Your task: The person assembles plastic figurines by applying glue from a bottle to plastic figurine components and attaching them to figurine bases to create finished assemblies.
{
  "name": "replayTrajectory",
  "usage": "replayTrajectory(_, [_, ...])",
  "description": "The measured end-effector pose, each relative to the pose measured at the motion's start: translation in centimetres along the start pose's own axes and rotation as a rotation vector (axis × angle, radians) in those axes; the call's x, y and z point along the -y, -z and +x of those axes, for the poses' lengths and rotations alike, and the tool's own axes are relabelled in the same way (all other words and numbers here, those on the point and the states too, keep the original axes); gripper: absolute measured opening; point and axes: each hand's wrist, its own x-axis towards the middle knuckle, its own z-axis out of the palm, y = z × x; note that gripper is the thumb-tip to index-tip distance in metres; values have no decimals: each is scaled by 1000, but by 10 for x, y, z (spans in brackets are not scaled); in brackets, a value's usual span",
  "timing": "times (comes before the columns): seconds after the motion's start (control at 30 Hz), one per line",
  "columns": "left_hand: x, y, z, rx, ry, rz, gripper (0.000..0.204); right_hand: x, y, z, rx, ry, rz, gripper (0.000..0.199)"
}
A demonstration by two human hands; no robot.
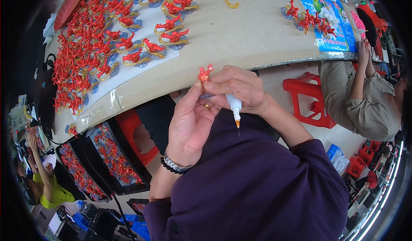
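Note:
A small red plastic figure (204,74) is pinched between the fingertips of both hands, just below the table's front edge. My left hand (189,123) reaches up to it from below, with a ring on one finger and bead bracelets at the wrist. My right hand (240,88) meets the figure from the right and also holds a small white glue bottle (234,107) with an orange nozzle and a thin needle tip pointing down. Many finished red figures on yellow rings (98,43) lie in rows on the beige table (240,35).
A loose yellow ring (228,0) lies on the table's far side. More red figures (309,19) sit on a blue printed sheet (332,24) at the right, by a seated person (365,95). A red stool (307,99) stands below. Black trays of figures (107,155) sit lower left.

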Motion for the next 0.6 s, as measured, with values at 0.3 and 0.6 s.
replayTrajectory(0.3, [-2,-11,-3,-68,1,-35,16,1,0,0,-1,9,-6,29])
replayTrajectory(0.6, [-2,-7,-1,-51,-19,26,19,0,1,-1,-4,25,-10,30])
